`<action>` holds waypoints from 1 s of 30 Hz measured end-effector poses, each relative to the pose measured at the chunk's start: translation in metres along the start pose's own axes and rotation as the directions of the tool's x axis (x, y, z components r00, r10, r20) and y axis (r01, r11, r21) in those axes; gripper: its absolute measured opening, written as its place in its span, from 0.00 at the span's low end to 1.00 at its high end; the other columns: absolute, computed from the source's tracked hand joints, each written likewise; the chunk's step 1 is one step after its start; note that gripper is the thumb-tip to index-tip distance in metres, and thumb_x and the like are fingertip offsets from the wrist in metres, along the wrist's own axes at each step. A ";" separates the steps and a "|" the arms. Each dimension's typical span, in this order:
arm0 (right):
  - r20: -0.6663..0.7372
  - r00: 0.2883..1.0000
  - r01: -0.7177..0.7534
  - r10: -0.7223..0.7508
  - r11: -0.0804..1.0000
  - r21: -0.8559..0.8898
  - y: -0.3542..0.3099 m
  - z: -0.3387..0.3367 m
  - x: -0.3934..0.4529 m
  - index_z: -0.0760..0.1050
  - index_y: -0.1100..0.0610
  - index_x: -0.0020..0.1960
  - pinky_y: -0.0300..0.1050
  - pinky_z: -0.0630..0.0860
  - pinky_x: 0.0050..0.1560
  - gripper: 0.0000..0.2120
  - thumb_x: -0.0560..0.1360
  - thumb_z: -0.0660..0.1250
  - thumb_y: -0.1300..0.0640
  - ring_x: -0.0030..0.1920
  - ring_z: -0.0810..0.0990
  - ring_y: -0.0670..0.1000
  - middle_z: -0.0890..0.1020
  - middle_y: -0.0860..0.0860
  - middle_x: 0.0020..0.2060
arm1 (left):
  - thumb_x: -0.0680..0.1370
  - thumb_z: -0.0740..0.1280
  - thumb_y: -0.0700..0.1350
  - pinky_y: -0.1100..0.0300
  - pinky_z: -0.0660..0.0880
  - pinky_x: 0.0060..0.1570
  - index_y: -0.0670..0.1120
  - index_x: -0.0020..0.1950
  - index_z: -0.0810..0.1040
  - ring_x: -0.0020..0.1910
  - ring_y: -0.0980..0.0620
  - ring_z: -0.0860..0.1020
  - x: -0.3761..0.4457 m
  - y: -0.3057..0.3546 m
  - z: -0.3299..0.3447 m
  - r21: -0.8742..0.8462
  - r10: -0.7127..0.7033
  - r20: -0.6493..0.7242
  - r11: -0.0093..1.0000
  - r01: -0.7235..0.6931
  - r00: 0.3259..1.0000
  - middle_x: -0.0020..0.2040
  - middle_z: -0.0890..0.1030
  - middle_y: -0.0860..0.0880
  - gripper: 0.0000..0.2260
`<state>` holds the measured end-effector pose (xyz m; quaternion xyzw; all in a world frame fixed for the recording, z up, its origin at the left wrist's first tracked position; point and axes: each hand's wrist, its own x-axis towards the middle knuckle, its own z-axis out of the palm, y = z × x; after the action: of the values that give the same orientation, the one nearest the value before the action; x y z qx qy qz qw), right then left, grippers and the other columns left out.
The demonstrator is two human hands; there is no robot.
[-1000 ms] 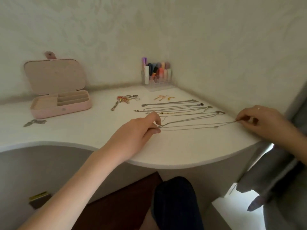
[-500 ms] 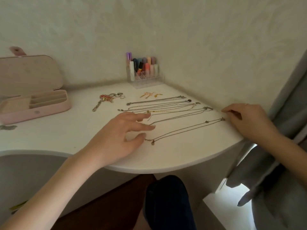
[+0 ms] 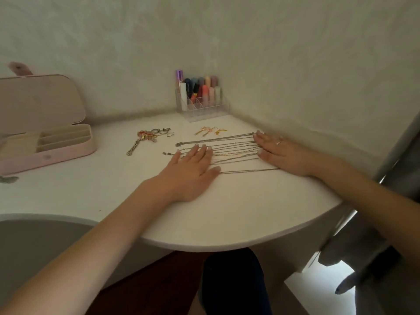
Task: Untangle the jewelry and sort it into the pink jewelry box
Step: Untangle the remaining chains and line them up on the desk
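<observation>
Several thin necklace chains (image 3: 234,149), light, limp, snag-prone, lie parallel near the table's (image 3: 227,219) right edge; our left hand (image 3: 193,164) and right hand (image 3: 281,153) press flat on their ends. We would lift each by its clasp.

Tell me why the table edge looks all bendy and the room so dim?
Head view: the wide-angle lens may exaggerate the bend of the table edge; light is soft and dim, brightest on the floor at lower right; the wall base behind the right hand looks smeared and blurry.
</observation>
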<state>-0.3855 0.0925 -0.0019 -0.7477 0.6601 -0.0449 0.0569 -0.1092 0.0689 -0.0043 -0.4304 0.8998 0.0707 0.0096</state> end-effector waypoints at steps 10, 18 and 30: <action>-0.141 0.990 0.011 0.006 0.993 0.119 0.004 0.001 0.007 0.53 0.52 0.77 0.40 0.40 0.74 0.26 0.81 0.48 0.45 0.75 0.51 0.40 0.57 0.46 0.76 | 0.81 0.38 0.58 0.45 0.32 0.72 0.55 0.75 0.34 0.74 0.57 0.33 0.002 -0.005 0.003 0.053 0.046 -0.117 0.998 -0.040 0.992 0.77 0.35 0.56 0.25; -0.719 0.692 0.262 -0.066 0.951 0.165 -0.059 -0.006 0.016 0.79 0.55 0.53 0.58 0.73 0.55 0.22 0.80 0.48 0.47 0.42 0.82 0.53 0.83 0.46 0.38 | 0.77 0.32 0.63 0.49 0.33 0.73 0.54 0.77 0.38 0.75 0.58 0.36 -0.037 -0.056 0.000 0.013 -0.063 -0.373 0.997 0.073 0.926 0.78 0.41 0.54 0.29; -0.532 0.648 0.700 -0.545 0.701 0.134 -0.351 0.046 0.105 0.79 0.57 0.46 0.52 0.74 0.42 0.10 0.78 0.60 0.55 0.40 0.79 0.57 0.82 0.53 0.37 | 0.74 0.64 0.32 0.51 0.68 0.62 0.40 0.58 0.79 0.62 0.39 0.73 -0.159 -0.204 -0.010 -0.349 -0.550 -0.636 0.831 0.433 0.541 0.62 0.76 0.40 0.15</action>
<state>-0.0211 0.0327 0.0022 -0.8775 0.3340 -0.3441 0.0055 0.1494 0.0640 -0.0065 -0.6575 0.6644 -0.0402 -0.3531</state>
